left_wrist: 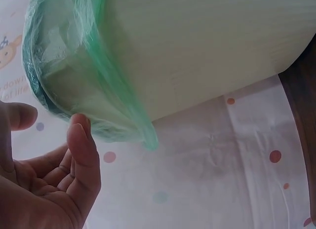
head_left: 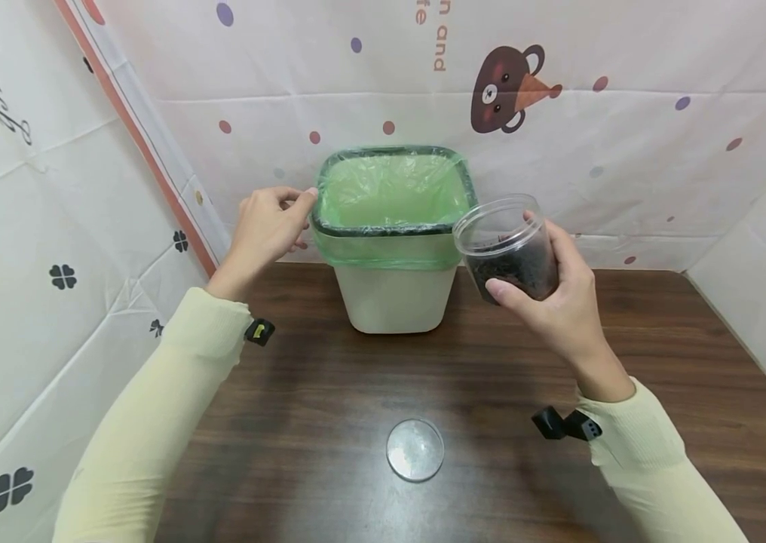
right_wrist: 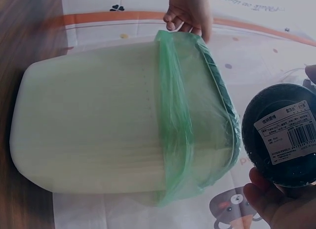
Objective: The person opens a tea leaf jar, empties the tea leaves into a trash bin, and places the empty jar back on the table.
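Note:
A clear plastic jar (head_left: pixel 542 253) holding dark, loose contents is gripped by my right hand (head_left: pixel 569 290). It leans with its uncovered mouth toward the trash bin (head_left: pixel 393 302), just right of the rim. On the jar's base, in the right wrist view, is a white barcode label (right_wrist: pixel 289 133). A green plastic bag (head_left: pixel 383 255) lines the off-white bin and folds over its rim. My left hand (head_left: pixel 266 230) is by the rim's left side, its thumb and fingers apart in the left wrist view (left_wrist: pixel 54 174); whether a fingertip touches the bag I cannot tell.
A round clear lid (head_left: pixel 415 450) lies flat on the dark wooden table (head_left: pixel 315 385), in front of the bin. Behind the bin hangs a patterned cloth (head_left: pixel 288 68) with dots and a bear. More printed cloth (head_left: pixel 30 249) covers the left side.

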